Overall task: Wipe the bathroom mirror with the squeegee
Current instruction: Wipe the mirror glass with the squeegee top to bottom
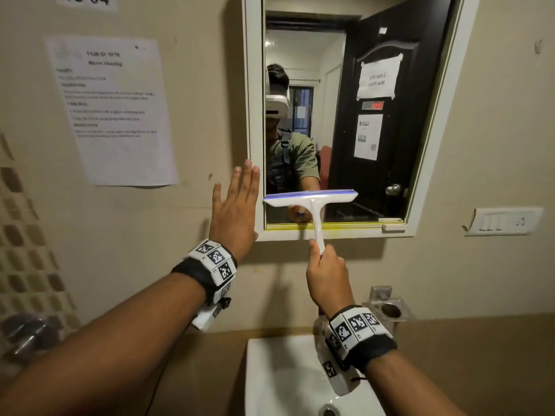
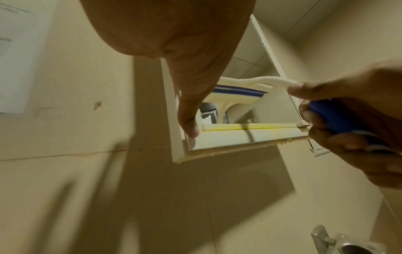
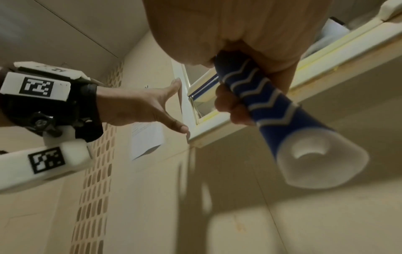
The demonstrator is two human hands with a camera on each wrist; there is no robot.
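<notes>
— Squeegee, the white plastic one with the blue rubber blade (image 1: pixel 311 197): where does it sit?
— Its blade lies level across the lower part of the white-framed bathroom mirror (image 1: pixel 390 175), toward the bottom left corner of the glass, and its stem drops past the lower frame rail.

— Who has hold of it?
— The right hand (image 1: pixel 327 280) is wrapped around the blue handle with grey zigzag bands (image 3: pixel 259 101); the fingers are curled tight about it and the thumb runs up the white stem. The flared pale end of the handle sticks out below the fist.

— And the other hand?
— The left hand (image 1: pixel 235 211) is flat, fingers straight and together, pointing up along the left edge of the mirror frame. From the left wrist view the thumb tip (image 2: pixel 191 130) touches the frame near its lower left corner. It grasps nothing.

— Anything else nearby?
— A white printed paper sheet (image 1: pixel 111 109) is stuck to the beige wall left of the mirror, a white switch plate (image 1: pixel 504 221) to its right, and a white ceramic basin (image 1: pixel 282 379) sits below.
</notes>
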